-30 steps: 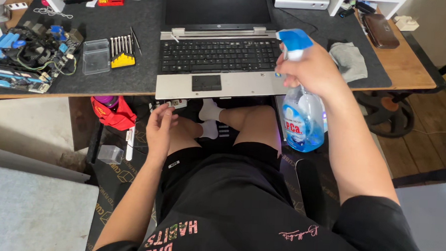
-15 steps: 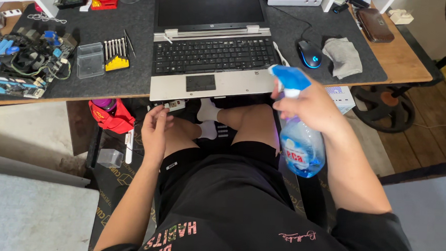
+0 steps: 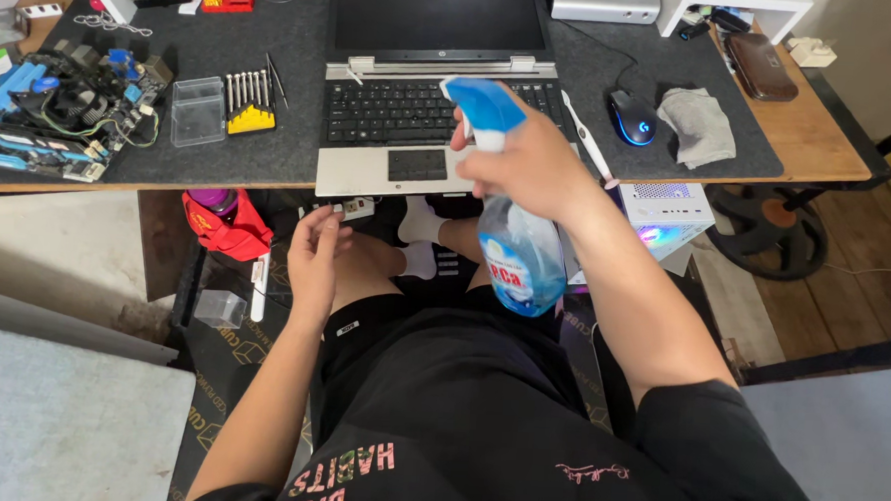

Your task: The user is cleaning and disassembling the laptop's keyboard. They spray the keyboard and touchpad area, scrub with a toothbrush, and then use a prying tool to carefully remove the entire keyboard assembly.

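Note:
My right hand [image 3: 531, 166] grips the neck of a spray bottle [image 3: 517, 254] with a blue trigger head and blue liquid, held upright over my lap in front of the open silver laptop [image 3: 411, 129]. The nozzle points left, level with the laptop's keyboard. My left hand [image 3: 317, 260] rests on my left knee, fingers loosely apart and holding nothing, just below the desk's front edge. The laptop screen is dark.
A dark desk mat [image 3: 270, 143] covers the desk. On it lie a circuit board with cables [image 3: 66, 114], a clear plastic box [image 3: 197, 111], a screwdriver bit set [image 3: 250, 102], a mouse [image 3: 632, 118] and a grey cloth [image 3: 699, 126]. A red bag [image 3: 224, 229] lies under the desk.
My right hand has carried the spray bottle left and closer to the laptop's front. The view has shifted slightly. My left hand stays on my knee.

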